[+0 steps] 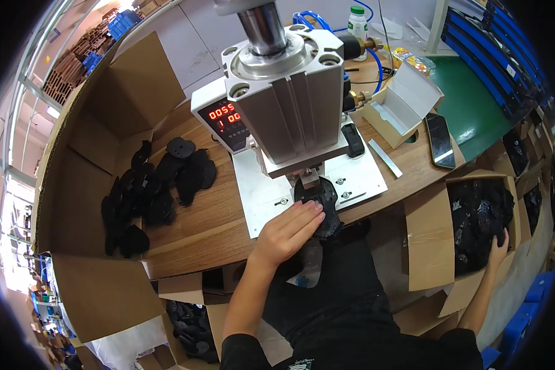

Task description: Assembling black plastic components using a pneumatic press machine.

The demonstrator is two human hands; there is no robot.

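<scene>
A black moulded plastic part (328, 227) lies under the head of a bench press (299, 114), its near end hanging over the front edge of the white base plate (253, 206). My left hand (285, 234) holds this part from its left side, fingers straight and together on top; the thumb is hidden. Far off to the right, my right hand (498, 250) reaches into an open cardboard box (430, 246) full of similar black parts (480, 216). Its fingers touch the parts at the box's right side and are partly hidden, so their grip is unclear.
Loose black parts (160, 179) are piled at the left, partly inside a large carton (105, 296). A phone (439, 140), a small open white box (394, 114) and a metal strip (385, 158) lie right of the press. Another carton of black parts (194, 330) stands below the table.
</scene>
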